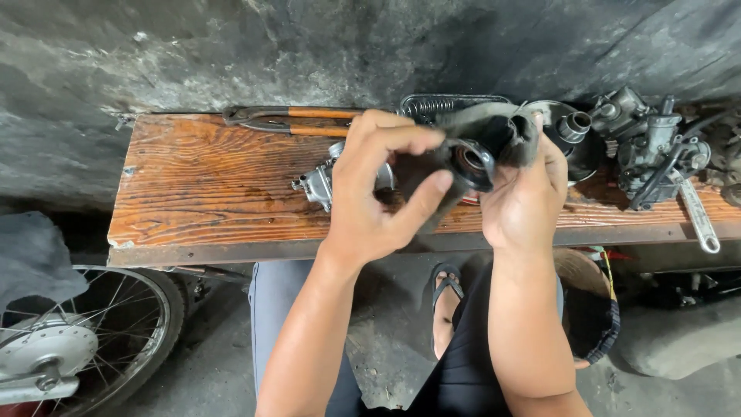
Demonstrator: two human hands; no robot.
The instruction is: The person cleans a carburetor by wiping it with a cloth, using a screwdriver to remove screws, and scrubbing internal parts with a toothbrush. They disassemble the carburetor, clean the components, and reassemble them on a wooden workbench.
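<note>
Both my hands are raised over a wooden bench [208, 185]. My right hand [529, 197] grips a dark, dirty rubber intake boot [486, 143] with a round metal-rimmed opening facing me. My left hand [378, 193] pinches the near end of the same boot, thumb under it and fingers curled over the top. Behind my left hand a small grey metal carburetor part [316, 184] lies on the bench, partly hidden.
Orange-handled pliers [285, 120] lie at the bench's back edge beside a coil spring [424, 104]. A carburetor assembly [648, 143], a dark round dish [575, 147] and a wrench [698, 216] crowd the right end. A spoked wheel [77, 340] stands lower left, a basket [590, 316] lower right.
</note>
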